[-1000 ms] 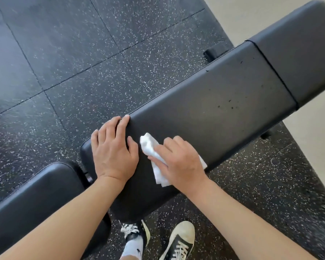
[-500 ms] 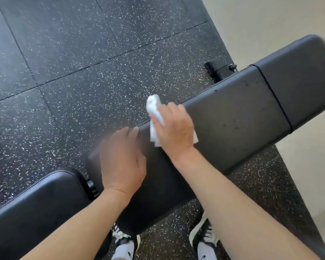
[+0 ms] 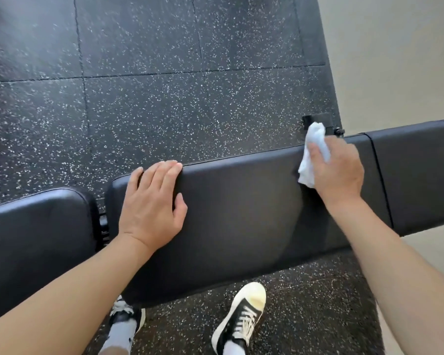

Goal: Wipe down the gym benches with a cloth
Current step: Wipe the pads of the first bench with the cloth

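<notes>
So the right hand (image 3: 337,172) is curled down over a bunched white cloth (image 3: 314,155), pinning it on the long black bench pad (image 3: 241,213) up near its far edge. The pad's long axis runs roughly 9 to 3 o'clock, and the unwiped-looking stretch past the seam lies toward 3 o'clock from that hand, so my guess is the next stroke goes that way. The right hand is clearly the nearer 1. The left hand (image 3: 151,203) lies flat and open at the pad's 9 o'clock end, fingers draped over the far edge, holding nothing, just bracing. A second pad (image 3: 36,239) sits just beside at 9 o'clock. A black bracket (image 3: 318,119) pokes out at 12 o'clock of the cloth and could snag it. 2 sneakers (image 3: 241,311) below.
</notes>
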A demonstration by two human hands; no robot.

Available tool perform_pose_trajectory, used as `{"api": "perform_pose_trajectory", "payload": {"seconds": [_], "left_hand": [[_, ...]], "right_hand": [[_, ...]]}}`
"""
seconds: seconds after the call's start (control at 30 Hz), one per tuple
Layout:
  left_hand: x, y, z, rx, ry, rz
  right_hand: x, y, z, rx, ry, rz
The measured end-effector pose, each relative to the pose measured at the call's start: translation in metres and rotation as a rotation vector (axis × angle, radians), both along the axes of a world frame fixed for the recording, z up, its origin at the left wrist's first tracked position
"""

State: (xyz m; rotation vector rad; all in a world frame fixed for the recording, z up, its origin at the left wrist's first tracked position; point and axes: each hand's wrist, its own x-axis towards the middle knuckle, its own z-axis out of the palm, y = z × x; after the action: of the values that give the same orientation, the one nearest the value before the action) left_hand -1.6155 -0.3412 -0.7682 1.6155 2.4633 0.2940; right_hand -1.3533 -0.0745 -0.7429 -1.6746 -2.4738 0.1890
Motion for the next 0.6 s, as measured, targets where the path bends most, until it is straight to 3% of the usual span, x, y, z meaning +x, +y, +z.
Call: {"api": "perform_pose_trajectory", "payload": {"seconds": [0.13, 0.3, 0.4, 0.6], "left_hand": [[0.0, 0.001, 0.0, -0.01, 0.008, 0.001], [0.001, 0.001, 0.001, -0.005, 0.002, -0.001], [0.002, 0.001, 0.002, -0.003, -0.012, -0.002], [0.004, 0.001, 0.003, -0.011, -0.015, 0.016]], "right_hand": [[-0.019, -0.009, -0.004, 0.018, -0.017, -0.021], [-0.097, -0.103, -0.003, 0.028, 0.174, 0.219], [-0.124, -0.164, -0.004, -0.019, 0.171, 0.398], [-0.078, -0.146, -0.009, 0.129, 0.179, 0.484]]}}
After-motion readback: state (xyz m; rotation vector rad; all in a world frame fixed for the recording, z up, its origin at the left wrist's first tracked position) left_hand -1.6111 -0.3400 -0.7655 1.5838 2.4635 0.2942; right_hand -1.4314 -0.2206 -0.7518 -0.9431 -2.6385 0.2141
